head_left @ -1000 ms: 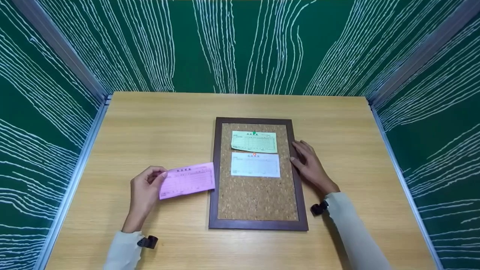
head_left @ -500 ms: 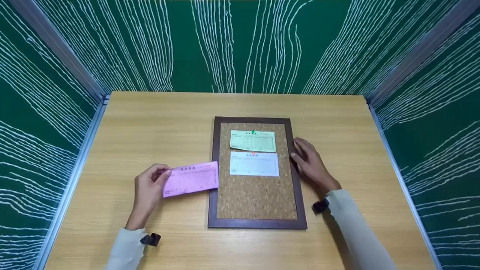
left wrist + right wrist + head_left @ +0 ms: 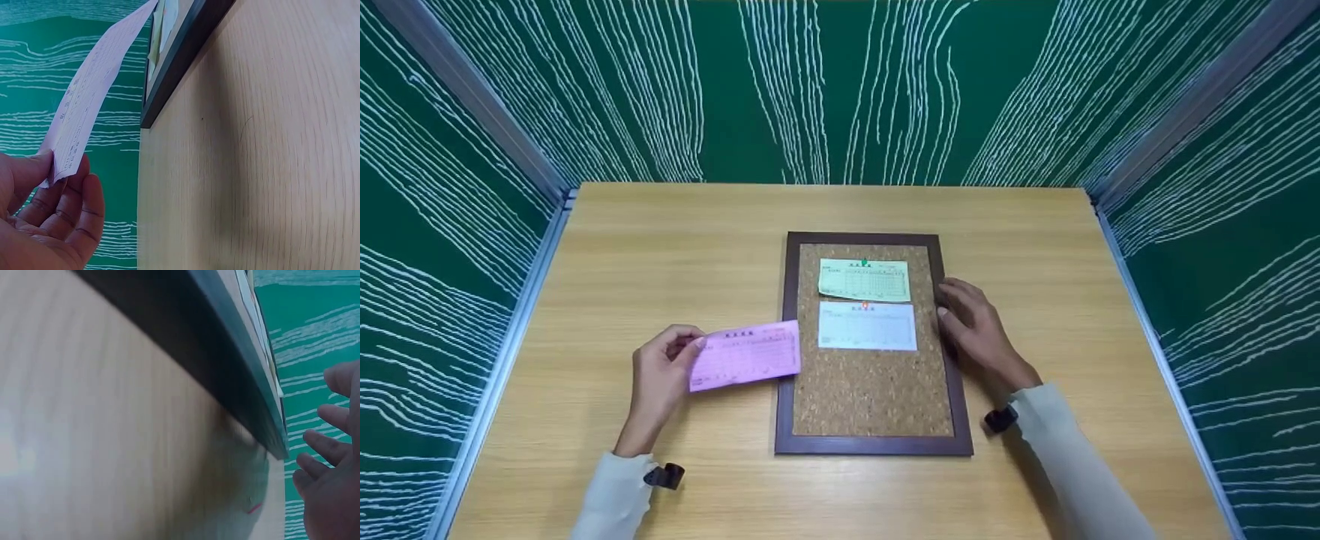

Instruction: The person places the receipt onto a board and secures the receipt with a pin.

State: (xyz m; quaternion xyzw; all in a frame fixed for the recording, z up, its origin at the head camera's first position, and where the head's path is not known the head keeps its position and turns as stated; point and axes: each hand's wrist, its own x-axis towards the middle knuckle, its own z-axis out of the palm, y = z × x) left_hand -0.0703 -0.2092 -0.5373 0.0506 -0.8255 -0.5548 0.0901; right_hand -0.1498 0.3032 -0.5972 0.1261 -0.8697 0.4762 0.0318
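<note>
My left hand (image 3: 660,367) pinches a pink printed paper slip (image 3: 746,356) by its left end, between thumb and fingers. The slip is raised, its right end over the left side of a dark-framed corkboard (image 3: 874,401). A green slip (image 3: 866,281) hangs near the top of the cork under a green pushpin (image 3: 865,262). Just below it is a white slip (image 3: 866,330) with a red pushpin (image 3: 865,305). Beside the board's right edge is my right hand (image 3: 979,326), holding nothing; the right wrist view shows its fingers (image 3: 329,447) loosely spread.
The board lies on a wooden table (image 3: 682,262). Green walls (image 3: 750,135) with white wavy lines stand along the back and both sides. In the right wrist view, a small red mark (image 3: 255,508) shows on a greenish patch by the frame; its kind is unclear.
My left hand has shifted slightly right with the pink slip, whose right end now overlaps more of the board's frame. The right hand has stayed by the right edge.
</note>
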